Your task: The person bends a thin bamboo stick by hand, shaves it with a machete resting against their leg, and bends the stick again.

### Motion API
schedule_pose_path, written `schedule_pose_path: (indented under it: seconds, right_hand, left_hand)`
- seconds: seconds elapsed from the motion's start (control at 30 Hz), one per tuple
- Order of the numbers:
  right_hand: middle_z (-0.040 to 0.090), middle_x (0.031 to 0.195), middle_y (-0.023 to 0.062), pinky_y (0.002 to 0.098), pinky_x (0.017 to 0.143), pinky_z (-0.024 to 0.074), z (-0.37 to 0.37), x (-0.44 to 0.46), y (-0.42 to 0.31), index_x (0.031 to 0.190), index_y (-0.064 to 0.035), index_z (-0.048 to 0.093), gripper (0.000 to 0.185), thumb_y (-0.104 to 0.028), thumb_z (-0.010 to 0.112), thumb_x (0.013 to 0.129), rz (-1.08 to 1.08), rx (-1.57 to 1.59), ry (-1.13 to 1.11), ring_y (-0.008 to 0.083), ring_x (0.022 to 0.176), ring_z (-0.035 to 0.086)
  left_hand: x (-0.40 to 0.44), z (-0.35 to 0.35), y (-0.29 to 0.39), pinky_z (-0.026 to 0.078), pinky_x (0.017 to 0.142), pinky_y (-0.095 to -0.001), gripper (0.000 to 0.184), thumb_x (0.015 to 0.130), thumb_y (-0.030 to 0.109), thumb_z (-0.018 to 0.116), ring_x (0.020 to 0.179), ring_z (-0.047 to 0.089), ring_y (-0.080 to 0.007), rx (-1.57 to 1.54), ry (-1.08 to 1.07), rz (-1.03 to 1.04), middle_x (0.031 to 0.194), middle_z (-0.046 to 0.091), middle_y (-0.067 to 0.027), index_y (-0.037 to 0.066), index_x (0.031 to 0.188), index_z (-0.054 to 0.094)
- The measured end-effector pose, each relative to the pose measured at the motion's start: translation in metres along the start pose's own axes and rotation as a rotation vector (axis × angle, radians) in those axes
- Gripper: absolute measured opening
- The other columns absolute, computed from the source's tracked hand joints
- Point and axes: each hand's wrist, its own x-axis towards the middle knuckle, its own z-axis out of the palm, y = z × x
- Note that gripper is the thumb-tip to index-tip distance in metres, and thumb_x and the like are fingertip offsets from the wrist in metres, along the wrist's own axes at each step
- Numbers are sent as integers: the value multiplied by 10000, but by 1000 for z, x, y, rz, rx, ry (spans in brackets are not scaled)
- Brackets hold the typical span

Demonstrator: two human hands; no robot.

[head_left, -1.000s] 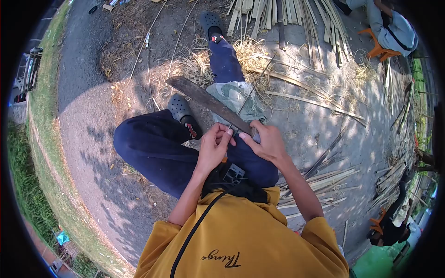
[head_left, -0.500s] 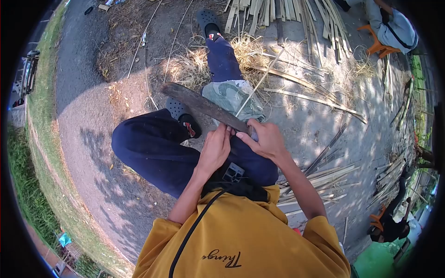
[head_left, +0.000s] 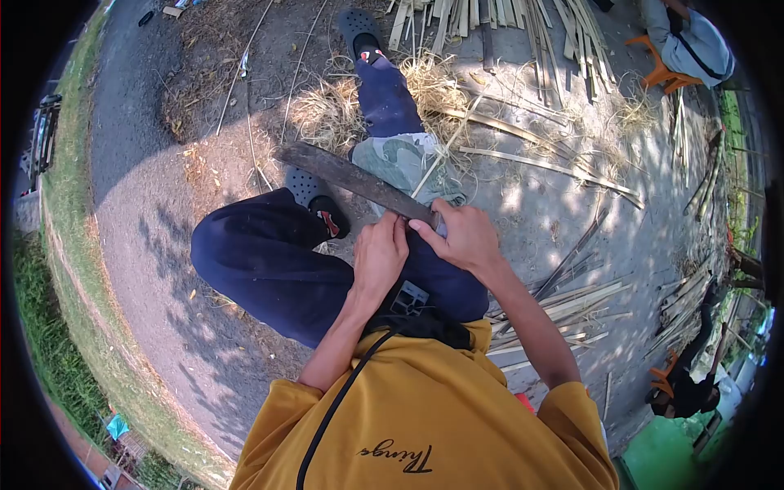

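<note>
My right hand (head_left: 465, 237) is closed round the handle of a large knife (head_left: 351, 175). Its broad dark blade points forward and left. Close beside it, my left hand (head_left: 380, 249) has its fingers pinched together under the blade near the handle. A thin pale bamboo strip (head_left: 441, 155) runs from beneath the blade, at my fingers, out over my extended leg. The strip's near end is hidden by the blade and fingers. A camouflage cloth (head_left: 396, 163) lies over that leg, under the strip.
Curly shavings (head_left: 331, 114) lie around my extended foot. Split bamboo strips (head_left: 465, 16) are piled ahead, with more strips (head_left: 572, 314) at my right. Two people sit on orange chairs (head_left: 665, 73) at the far right. A grass verge (head_left: 61, 196) runs along the left.
The bamboo strip has shifted slightly left and nearer to me. Both hands and the knife keep nearly the same pose. The whole view has shifted a little.
</note>
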Motion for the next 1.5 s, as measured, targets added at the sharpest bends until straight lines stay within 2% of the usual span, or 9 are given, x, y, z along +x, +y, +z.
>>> schedule_pose_path:
  seconds: [0.33, 0.4, 0.83, 0.9, 1.17, 1.27, 1.37, 1.47, 1.5]
  right_hand:
    - [658, 634, 201, 522, 597, 535, 6, -3, -8, 966, -50, 673, 511, -561, 655, 961, 18, -104, 9, 432, 647, 695]
    - [677, 662, 195, 522, 601, 536, 7, -5, -12, 972, -51, 668, 508, -559, 660, 956, 18, -90, 65, 435, 667, 700]
    - [684, 693, 215, 519, 607, 532, 17, -5, -14, 970, -39, 664, 524, -563, 653, 962, 25, -105, 121, 456, 684, 697]
    - [653, 655, 233, 513, 596, 514, 15, 1, -5, 937, -26, 679, 520, -544, 650, 973, 134, -20, 161, 467, 679, 689]
    - [602, 595, 226, 513, 579, 482, 7, -4, -9, 936, -28, 683, 490, -515, 656, 982, 69, 1, 125, 459, 619, 652]
    - [665, 661, 213, 509, 598, 520, 5, -8, -9, 938, -29, 674, 513, -539, 640, 981, 43, 22, 95, 435, 651, 687]
    - [684, 695, 201, 495, 618, 526, 3, -13, -10, 964, -31, 670, 507, -538, 646, 978, -37, 66, 89, 424, 681, 698]
    - [689, 698, 194, 499, 628, 528, -2, -15, -14, 969, -25, 665, 534, -558, 640, 976, -50, 88, 6, 420, 690, 703]
    - [688, 698, 199, 502, 634, 532, -2, -14, -13, 973, -21, 666, 566, -585, 629, 973, -36, 39, -10, 422, 695, 704]
  left_hand:
    - [-3, -12, 8, 512, 660, -565, 136, 1013, 112, 595, 765, 667, -501, 111, 22, 9, 751, 663, -281, 35, 1081, 684]
    - [-5, -13, 5, 522, 661, -605, 155, 1038, 206, 589, 744, 675, -505, 85, 23, 49, 760, 684, -276, 79, 1088, 663]
    - [-39, -37, 2, 493, 593, -602, 141, 1052, 205, 584, 691, 655, -508, 95, 59, 72, 679, 640, -271, 74, 1006, 610]
    - [-64, -49, 2, 465, 590, -550, 143, 1045, 156, 586, 690, 644, -484, 180, -21, -62, 661, 599, -250, 45, 954, 584]
    - [-72, -62, -19, 505, 643, -569, 193, 1069, 190, 550, 763, 676, -481, 61, -56, -40, 743, 666, -246, 29, 963, 569]
    - [-53, -61, -17, 504, 642, -549, 209, 1070, 164, 530, 796, 679, -477, -94, -120, -2, 782, 672, -250, -1, 951, 575]
    - [-33, -47, -16, 499, 605, -503, 223, 1071, 151, 516, 699, 693, -414, -242, -141, 57, 760, 663, -223, -20, 944, 582]
    - [-13, -20, -19, 455, 514, -394, 256, 1086, 171, 505, 517, 565, -180, -487, -271, -32, 677, 578, -104, -30, 952, 588]
    - [-9, -18, -19, 455, 514, -394, 256, 1086, 171, 505, 517, 565, -180, -483, -274, -31, 677, 578, -104, -30, 952, 588]
